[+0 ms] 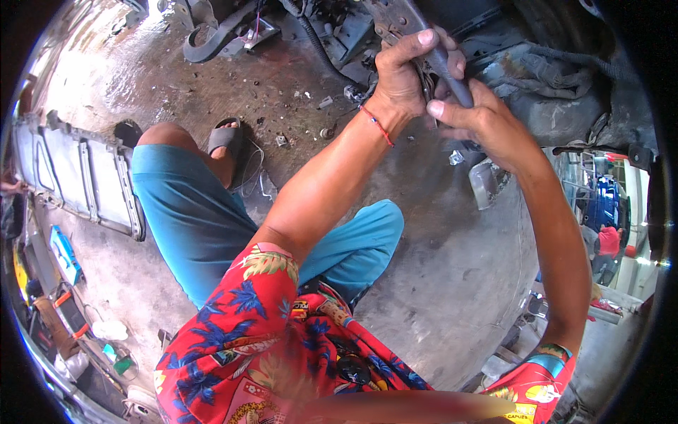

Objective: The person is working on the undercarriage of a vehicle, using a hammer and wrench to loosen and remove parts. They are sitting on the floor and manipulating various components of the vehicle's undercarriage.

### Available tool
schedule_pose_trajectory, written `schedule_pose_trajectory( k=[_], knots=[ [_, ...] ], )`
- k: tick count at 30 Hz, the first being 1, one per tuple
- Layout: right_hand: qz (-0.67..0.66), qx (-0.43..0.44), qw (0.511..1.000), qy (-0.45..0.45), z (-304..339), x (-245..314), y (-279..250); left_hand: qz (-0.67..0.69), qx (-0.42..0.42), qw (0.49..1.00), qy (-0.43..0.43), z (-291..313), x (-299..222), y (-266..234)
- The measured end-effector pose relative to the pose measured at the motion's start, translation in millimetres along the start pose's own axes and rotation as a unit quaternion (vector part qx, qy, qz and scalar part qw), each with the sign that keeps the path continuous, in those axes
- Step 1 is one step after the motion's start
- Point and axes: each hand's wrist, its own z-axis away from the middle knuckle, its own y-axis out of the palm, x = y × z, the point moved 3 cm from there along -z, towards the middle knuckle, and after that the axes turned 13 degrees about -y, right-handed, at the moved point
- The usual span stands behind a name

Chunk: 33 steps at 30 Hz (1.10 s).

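A dark grey metal bar (453, 79) slants down from the top edge at the upper right, along a rusty vehicle part (390, 20). My left hand (402, 79) closes around the bar, thumb lying across its front and fingers behind. At its lower end my right hand (491, 126) grips it between thumb and fingers, just below the left. Between the two hands a thin metal piece (426, 83) shows in part; its kind is hidden by the fingers. A red bracelet (378, 126) circles my left wrist.
Dark vehicle parts (544, 85) crowd the upper right, with a black corrugated hose (319, 46) left of my hands. A curved metal hook (208, 46) lies on the stained concrete floor. A grey panel (81, 173) and a blue box (65, 254) are at left. A clear plastic piece (484, 185) lies below my right hand.
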Motion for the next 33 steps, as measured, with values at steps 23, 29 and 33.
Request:
schedule_pose_trajectory(
  k=[23, 29, 33],
  knots=[
    [0.022, 0.055, 0.998, 0.015, -13, -5, 3, 0.141, 0.085, 0.984, -0.069, -4, -4, 4],
    [0.034, -0.006, 0.999, -0.031, -17, -10, 4, 0.072, 0.074, 0.993, -0.055, -5, -5, 3],
    [0.052, -0.006, 0.999, -0.01, -20, -15, 3, 0.1, 0.079, 0.991, -0.048, -8, -6, 3]
  ],
)
